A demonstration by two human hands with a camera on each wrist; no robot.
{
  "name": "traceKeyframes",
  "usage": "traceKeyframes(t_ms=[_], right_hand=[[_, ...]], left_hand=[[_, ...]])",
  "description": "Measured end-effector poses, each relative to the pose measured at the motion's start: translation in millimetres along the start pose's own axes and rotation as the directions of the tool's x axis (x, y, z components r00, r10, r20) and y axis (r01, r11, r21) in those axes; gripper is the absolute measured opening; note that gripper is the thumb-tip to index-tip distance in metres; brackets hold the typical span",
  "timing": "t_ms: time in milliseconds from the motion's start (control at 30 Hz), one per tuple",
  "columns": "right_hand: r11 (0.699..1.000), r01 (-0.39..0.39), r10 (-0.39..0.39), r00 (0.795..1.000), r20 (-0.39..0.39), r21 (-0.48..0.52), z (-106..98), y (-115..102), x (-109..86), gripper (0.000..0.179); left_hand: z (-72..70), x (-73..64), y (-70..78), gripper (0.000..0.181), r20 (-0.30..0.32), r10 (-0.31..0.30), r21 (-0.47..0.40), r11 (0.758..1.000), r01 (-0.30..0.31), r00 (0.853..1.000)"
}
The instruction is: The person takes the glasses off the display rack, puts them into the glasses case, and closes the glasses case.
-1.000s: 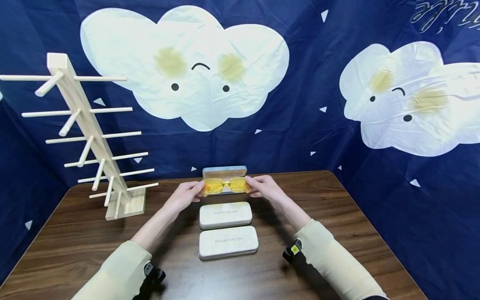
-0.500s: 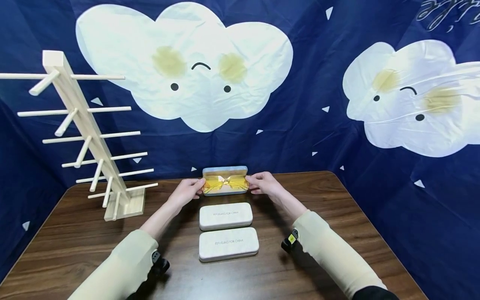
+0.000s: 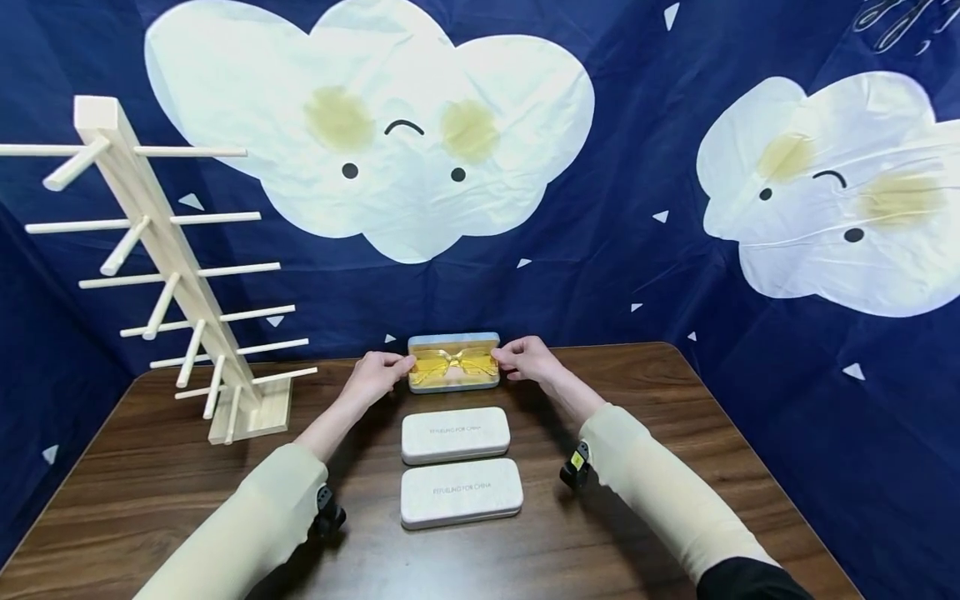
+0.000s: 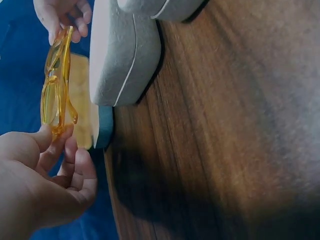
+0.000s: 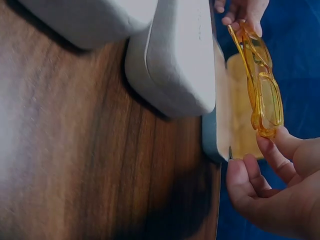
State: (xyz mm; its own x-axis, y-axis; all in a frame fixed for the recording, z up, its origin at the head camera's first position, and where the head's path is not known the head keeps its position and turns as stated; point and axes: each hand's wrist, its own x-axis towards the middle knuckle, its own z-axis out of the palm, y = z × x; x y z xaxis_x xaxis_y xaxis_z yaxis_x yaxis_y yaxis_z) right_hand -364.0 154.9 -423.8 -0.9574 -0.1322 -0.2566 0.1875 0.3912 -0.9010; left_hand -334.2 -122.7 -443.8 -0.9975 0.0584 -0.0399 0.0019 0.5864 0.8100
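Observation:
Yellow-tinted, clear-framed glasses (image 3: 453,360) are stretched between my two hands, over an open case (image 3: 454,337) with a pale blue outside and a yellowish inside. My left hand (image 3: 377,374) pinches one end of the frame between thumb and fingers; in the left wrist view the glasses (image 4: 63,97) stand clear of the case. The opposite end is pinched by my right hand (image 3: 529,359), whose other fingertips are down by the case edge in the right wrist view. Folded temples (image 5: 245,60) show behind the lenses.
Two closed white cases, a farther one (image 3: 455,434) and a nearer one (image 3: 461,492), lie in front of the open case on the brown wooden table (image 3: 637,533). A wooden rack (image 3: 168,242) with several pegs rises at the left. Blue cloud-print cloth (image 3: 622,283) hangs behind.
Both hands have moved the glasses slightly farther back over the open case. More of the case's inside now shows around them. The closed cases have stayed in place.

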Motion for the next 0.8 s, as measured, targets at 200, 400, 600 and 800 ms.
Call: traceKeyframes(t_ms=[200, 400, 600, 800], right_hand=[[0.998, -0.002, 0.001, 1.000, -0.017, -0.061, -1, 3, 10.2, 0.024], [0.998, -0.016, 0.014, 0.999, -0.033, -0.064, 0, 9, 15.7, 0.025], [0.996, -0.023, 0.019, 0.999, -0.049, -0.085, 3, 17, 21.4, 0.024], [0.991, 0.003, -0.012, 0.997, -0.071, -0.131, 5, 20, 26.2, 0.021]], left_hand=[[1.3, 5.8, -2.5, 0.033, -0.046, 0.042, 0.128, 0.991, -0.036, 0.998], [6.7, 11.2, -5.4, 0.032, -0.076, 0.050, 0.149, 0.988, -0.038, 0.996], [11.9, 14.7, -10.1, 0.029, -0.103, 0.032, 0.164, 0.986, -0.015, 0.994], [13.1, 18.5, -13.4, 0.028, -0.111, 0.022, 0.172, 0.985, -0.002, 0.994]])
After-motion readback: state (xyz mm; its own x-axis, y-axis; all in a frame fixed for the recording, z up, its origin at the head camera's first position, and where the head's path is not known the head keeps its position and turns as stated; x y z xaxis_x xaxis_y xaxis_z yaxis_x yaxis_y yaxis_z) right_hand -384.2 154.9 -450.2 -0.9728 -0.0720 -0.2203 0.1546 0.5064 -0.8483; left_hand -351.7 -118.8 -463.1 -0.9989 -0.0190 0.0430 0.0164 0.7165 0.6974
